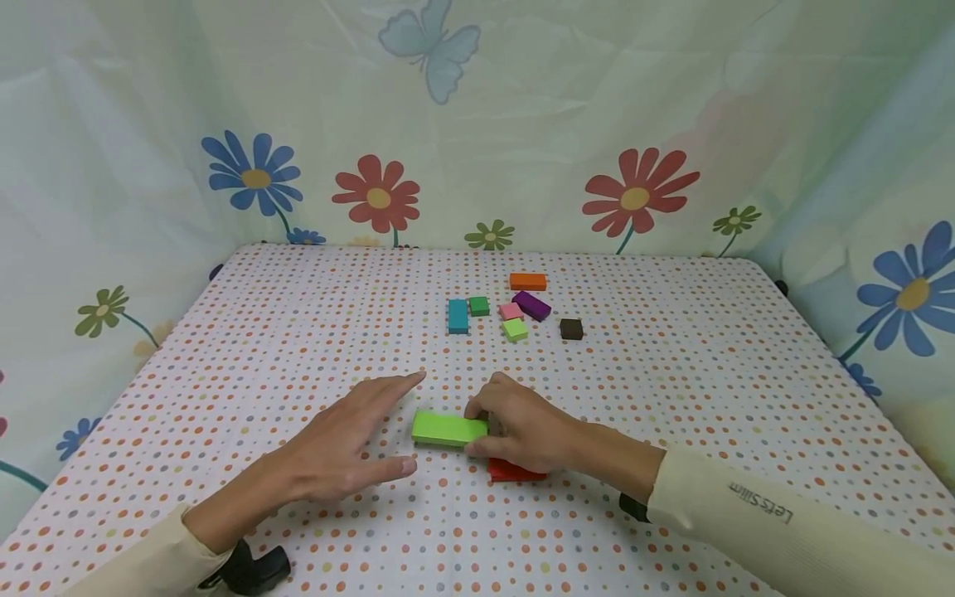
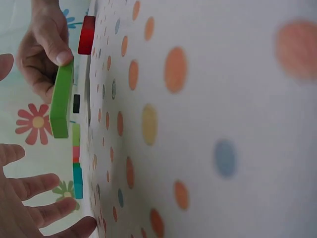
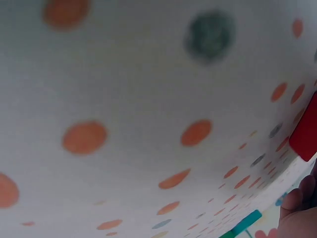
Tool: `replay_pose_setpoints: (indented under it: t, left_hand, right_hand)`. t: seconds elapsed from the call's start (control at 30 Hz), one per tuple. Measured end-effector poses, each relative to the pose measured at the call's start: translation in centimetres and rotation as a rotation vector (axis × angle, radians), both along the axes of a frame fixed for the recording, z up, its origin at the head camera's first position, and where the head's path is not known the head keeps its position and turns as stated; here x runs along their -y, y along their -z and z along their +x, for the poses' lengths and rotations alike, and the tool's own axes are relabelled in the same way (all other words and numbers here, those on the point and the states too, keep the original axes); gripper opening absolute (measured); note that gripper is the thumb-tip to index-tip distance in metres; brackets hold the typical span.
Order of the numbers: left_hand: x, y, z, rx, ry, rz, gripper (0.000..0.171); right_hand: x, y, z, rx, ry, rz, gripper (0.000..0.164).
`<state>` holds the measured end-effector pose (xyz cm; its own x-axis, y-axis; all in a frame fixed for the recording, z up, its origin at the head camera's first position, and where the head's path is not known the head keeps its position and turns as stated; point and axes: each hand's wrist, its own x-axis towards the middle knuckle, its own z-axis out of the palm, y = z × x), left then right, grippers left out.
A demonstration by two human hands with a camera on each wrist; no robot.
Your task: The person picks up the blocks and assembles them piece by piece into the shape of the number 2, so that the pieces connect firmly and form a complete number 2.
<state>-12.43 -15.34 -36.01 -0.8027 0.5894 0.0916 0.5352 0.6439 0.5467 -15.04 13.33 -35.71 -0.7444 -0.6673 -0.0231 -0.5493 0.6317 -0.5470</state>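
My right hand (image 1: 525, 427) pinches the right end of a lime green block (image 1: 448, 428) between thumb and fingers. In the left wrist view that green block (image 2: 60, 101) is held above the cloth, its free end pointing toward my left hand. Under the right hand lies a red block (image 1: 516, 471), partly hidden by it in the head view. Left of the green block, my left hand (image 1: 346, 435) hovers with fingers spread and thumb apart, holding nothing. The right wrist view shows the red block (image 3: 304, 131) at its edge beside some fingers (image 3: 297, 210).
Farther back on the dotted cloth (image 1: 313, 315) sit a teal block (image 1: 458, 317), a green cube (image 1: 479, 307), a pink block (image 1: 511, 311), a small light green block (image 1: 515, 330), a purple block (image 1: 531, 305), an orange block (image 1: 528, 282) and a dark brown block (image 1: 571, 329).
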Motion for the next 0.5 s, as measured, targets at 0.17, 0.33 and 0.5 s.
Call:
replay_pose_setpoints:
  t: [0.17,0.33,0.5]
  left_hand:
    - [0.1,0.2,-0.1,-0.013,-0.001,-0.001,0.088]
    - [0.1,0.3,0.0,-0.017,0.004,0.007,0.087]
    - [0.2,0.2,0.0,-0.032,0.002,0.002,0.088]
  right_hand:
    - [-0.1,0.1,0.8,0.02,-0.021,-0.037,0.023]
    - [-0.1,0.4,1.6,0.027,-0.042,-0.055,0.022]
    - [-0.2,0.6,2.1,0.026,-0.055,-0.047,0.023]
